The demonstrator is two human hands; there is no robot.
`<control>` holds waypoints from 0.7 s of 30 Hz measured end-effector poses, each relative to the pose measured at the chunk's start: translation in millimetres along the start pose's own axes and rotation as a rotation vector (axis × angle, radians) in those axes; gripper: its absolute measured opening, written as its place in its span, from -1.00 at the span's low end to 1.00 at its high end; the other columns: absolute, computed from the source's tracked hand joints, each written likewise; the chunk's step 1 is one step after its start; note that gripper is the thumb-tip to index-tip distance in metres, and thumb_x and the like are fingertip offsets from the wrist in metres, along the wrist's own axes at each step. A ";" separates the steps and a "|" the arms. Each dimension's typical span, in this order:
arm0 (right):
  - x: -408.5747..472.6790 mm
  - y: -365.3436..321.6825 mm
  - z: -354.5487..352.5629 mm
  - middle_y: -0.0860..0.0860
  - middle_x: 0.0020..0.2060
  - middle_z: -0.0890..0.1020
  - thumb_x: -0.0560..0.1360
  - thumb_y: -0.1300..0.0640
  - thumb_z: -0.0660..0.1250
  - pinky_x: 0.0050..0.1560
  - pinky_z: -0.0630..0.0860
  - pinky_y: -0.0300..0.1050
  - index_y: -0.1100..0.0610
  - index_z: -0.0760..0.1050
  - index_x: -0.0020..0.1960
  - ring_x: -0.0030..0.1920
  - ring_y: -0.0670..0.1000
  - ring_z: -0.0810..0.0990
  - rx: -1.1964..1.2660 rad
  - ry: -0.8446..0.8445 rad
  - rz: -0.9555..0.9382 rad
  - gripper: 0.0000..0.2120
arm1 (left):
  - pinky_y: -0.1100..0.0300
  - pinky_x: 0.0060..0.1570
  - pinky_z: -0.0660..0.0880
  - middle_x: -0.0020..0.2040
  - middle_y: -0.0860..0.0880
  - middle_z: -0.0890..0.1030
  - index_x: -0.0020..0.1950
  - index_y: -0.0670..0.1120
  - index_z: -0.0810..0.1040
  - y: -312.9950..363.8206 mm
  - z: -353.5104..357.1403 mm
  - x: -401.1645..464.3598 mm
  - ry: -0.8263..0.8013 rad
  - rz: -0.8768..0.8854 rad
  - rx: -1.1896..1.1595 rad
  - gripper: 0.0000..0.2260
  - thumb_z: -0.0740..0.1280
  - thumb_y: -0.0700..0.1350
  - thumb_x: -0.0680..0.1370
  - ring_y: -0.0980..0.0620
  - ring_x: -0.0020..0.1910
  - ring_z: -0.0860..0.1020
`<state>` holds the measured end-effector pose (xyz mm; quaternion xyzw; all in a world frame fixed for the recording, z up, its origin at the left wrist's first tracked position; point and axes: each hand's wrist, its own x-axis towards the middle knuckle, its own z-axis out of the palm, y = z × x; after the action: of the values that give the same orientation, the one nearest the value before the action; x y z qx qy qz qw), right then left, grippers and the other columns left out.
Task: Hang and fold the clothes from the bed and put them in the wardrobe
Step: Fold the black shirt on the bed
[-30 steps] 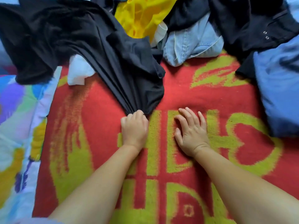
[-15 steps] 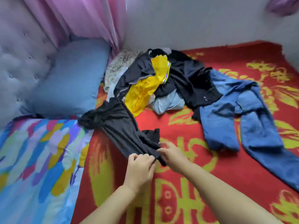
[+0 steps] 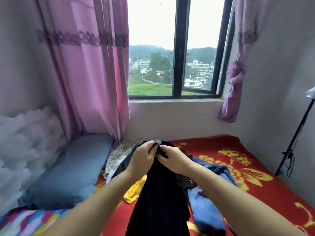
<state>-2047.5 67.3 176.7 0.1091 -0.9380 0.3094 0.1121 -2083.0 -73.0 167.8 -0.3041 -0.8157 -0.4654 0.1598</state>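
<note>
A black garment (image 3: 162,198) hangs in front of me above the bed, lifted by its top edge. My left hand (image 3: 143,157) and my right hand (image 3: 172,159) both pinch that top edge, close together. Behind the garment lies the pile of clothes: a yellow piece (image 3: 134,189), blue trousers (image 3: 204,206) and a patterned cream cloth (image 3: 117,154). All of it lies on the red blanket with yellow flowers (image 3: 247,171).
A blue-grey pillow (image 3: 68,169) leans on the padded headboard (image 3: 25,142) at the left. Pink curtains (image 3: 88,74) frame a window (image 3: 175,48) straight ahead. A black stand (image 3: 296,137) rises by the right wall. A multicoloured sheet (image 3: 30,222) covers the near left.
Both hands have lifted the black garment off the blanket up to chest height. My view has risen from the bed to the window.
</note>
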 end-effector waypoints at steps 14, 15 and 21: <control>0.5 -11.9 -129.7 0.09 -0.05 0.63 0.54 0.14 0.29 -0.01 0.47 -0.13 0.16 0.61 0.02 -0.02 0.10 0.56 -0.341 0.151 0.182 -0.84 | 0.06 -0.09 0.46 -0.09 -0.14 0.55 -0.14 -0.15 0.48 41.8 -69.6 42.4 -0.251 0.115 0.622 -0.89 0.29 -0.14 0.55 -0.18 -0.06 0.53; -2.0 -14.8 -134.7 0.09 -0.05 0.65 0.54 0.13 0.31 -0.02 0.47 -0.14 0.17 0.62 0.02 -0.02 0.09 0.57 -0.314 0.183 0.162 -0.84 | 0.07 -0.11 0.45 -0.13 -0.13 0.54 -0.17 -0.13 0.43 43.1 -71.5 43.7 -0.256 0.074 0.631 -0.88 0.30 -0.14 0.54 -0.18 -0.09 0.53; -22.1 -24.4 -154.5 0.06 -0.18 0.68 0.52 0.05 0.38 -0.14 0.48 -0.23 0.17 0.67 -0.06 -0.18 -0.01 0.60 -0.268 0.173 0.091 -0.81 | 0.12 -0.23 0.36 -0.30 -0.02 0.44 -0.29 -0.07 0.33 50.0 -65.0 44.5 -0.322 -0.051 0.474 -0.78 0.33 -0.17 0.50 -0.07 -0.24 0.44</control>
<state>-1997.7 144.6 305.1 0.0236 -0.9617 0.1943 0.1917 -2086.2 -94.1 258.6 -0.3078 -0.9240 -0.2113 0.0830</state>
